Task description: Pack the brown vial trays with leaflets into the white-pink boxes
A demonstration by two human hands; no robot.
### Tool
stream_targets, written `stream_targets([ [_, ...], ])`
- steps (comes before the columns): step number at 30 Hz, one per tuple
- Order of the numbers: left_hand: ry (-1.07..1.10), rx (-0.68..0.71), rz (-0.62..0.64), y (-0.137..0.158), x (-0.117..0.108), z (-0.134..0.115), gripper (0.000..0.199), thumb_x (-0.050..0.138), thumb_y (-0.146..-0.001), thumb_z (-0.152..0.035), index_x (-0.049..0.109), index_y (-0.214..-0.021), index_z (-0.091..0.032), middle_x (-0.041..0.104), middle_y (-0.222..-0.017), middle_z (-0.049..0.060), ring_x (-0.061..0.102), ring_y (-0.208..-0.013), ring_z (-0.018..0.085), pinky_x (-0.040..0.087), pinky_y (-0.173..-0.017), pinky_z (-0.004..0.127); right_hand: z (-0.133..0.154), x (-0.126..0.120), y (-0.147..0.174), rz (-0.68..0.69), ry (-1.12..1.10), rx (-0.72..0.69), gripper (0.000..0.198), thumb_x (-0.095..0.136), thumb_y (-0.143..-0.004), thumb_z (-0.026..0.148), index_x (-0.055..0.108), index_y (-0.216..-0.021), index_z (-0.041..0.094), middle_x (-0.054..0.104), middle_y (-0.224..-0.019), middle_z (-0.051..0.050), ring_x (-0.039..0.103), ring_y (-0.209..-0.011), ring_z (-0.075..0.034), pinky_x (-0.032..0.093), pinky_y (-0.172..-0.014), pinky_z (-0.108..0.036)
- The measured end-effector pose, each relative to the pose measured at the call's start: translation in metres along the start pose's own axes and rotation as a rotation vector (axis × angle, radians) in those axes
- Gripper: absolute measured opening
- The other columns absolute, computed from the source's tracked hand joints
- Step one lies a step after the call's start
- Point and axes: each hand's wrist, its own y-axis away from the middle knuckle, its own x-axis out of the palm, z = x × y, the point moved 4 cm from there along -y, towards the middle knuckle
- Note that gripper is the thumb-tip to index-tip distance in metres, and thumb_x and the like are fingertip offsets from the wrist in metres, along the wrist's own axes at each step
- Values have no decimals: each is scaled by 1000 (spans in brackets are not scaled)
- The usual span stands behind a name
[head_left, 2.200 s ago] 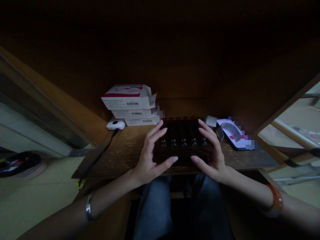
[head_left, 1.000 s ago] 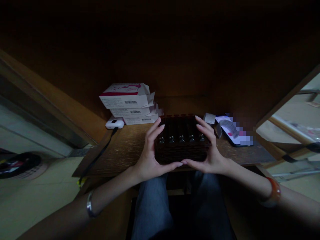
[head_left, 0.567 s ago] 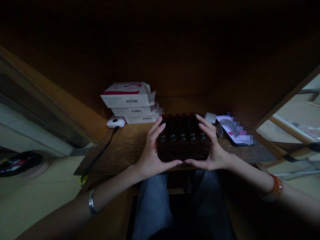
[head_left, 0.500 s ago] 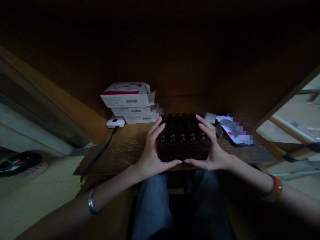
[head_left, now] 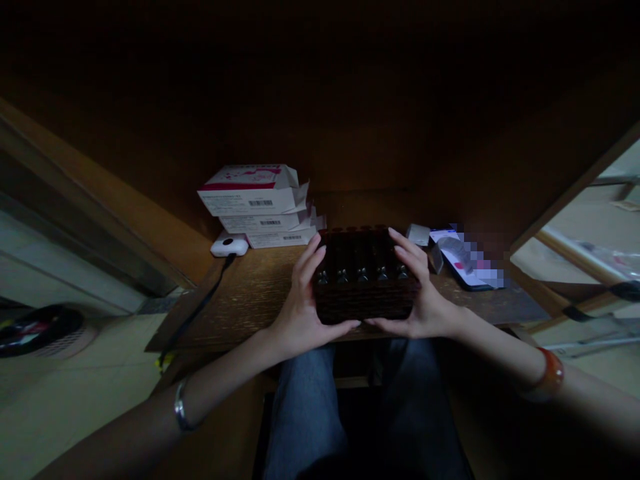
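Note:
Between my two hands is a dark brown, glossy block (head_left: 364, 303) made of several thin stacked layers. Tube-like shapes with shiny front ends lie in a row across its top; the dimness keeps me from telling what they are. My left hand (head_left: 305, 310) grips the left side, fingers at the upper edge and thumb along the lower front. On the opposite side, my right hand (head_left: 423, 303) holds it the same way. The thumb tips almost meet under the front. Whether the block rests on the wooden board (head_left: 245, 303) or hangs just above it, I cannot tell.
Behind my left hand stand stacked white-and-pink cartons (head_left: 260, 203) with flaps sticking out. Beside them sits a small white device (head_left: 229, 245) with a black cable (head_left: 210, 293). To the right lie a lit phone (head_left: 463, 260) and a small pale packet (head_left: 418, 235). Wooden walls enclose the board.
The whole view has shifted very slightly. Both hands keep the same grip on the dark block, and nothing else has visibly moved.

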Motion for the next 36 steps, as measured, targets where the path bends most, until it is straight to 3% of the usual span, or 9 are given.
stream_targets([
  [16,-21,-30,15,3,3,3,133,92,-59,-36,6,-160,-23,17,-164,22,20,-153,41,29,-120,64,1,0,-1,13,3,4,126,88,-66,36,6,-161,27,20,-165,-14,25,-151,-37,31,-120,-60],
  [22,-20,25,36,0,3,3,139,92,-57,-41,0,-160,-24,8,-167,19,17,-153,44,34,-115,72,-3,-2,-1,107,-13,34,130,88,-65,42,1,-161,31,14,-167,-12,22,-152,-37,29,-120,-61],
  [26,-21,-18,54,0,3,5,142,93,-55,-41,-2,-160,-29,4,-169,15,16,-153,44,36,-115,73,-4,-4,-1,125,7,42,129,86,-67,38,-1,-161,31,13,-168,-11,22,-152,-36,30,-120,-60],
  [36,19,-35,46,2,7,6,127,85,-66,-43,1,-161,-26,2,-169,11,11,-154,43,29,-121,69,-4,1,1,62,28,43,128,86,-65,41,3,-160,30,16,-167,-13,24,-152,-39,34,-117,-63],
])
